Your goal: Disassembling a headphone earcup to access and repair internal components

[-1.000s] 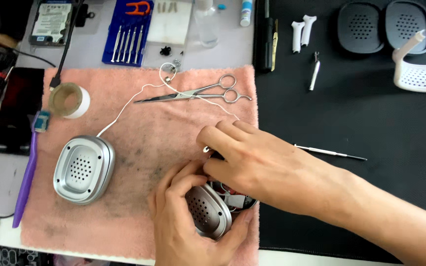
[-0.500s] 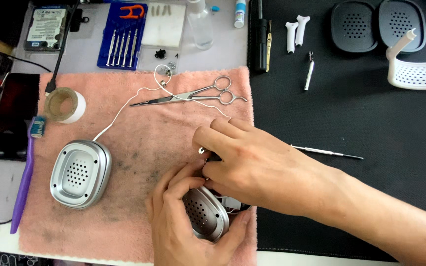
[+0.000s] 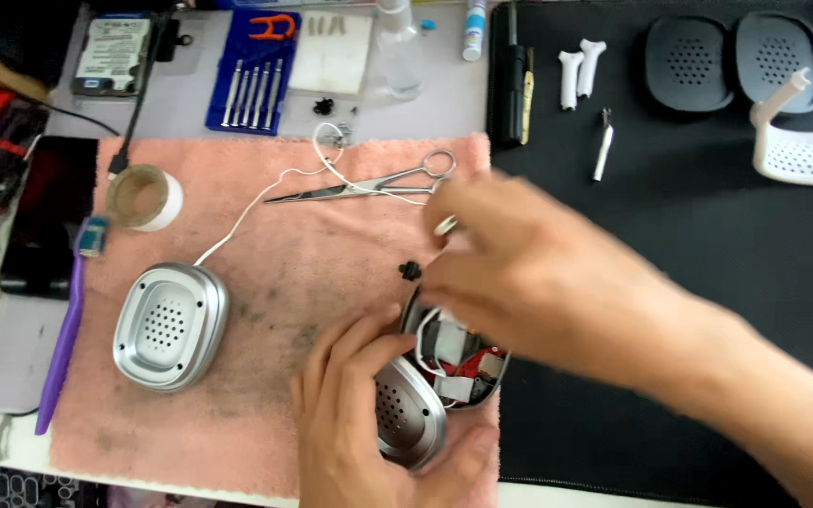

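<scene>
Opened ear cup between both hands

Second silver ear cup laid on pink towel, left part. Thin white wire trailed across towel. Scissors-like forceps laid near towel's top edge. Tape roll placed at towel's upper left corner. Purple brush laid along towel's left edge. Blue screwdriver set kept above towel. Two dark ear pads and white headband piece set on black mat.
</scene>
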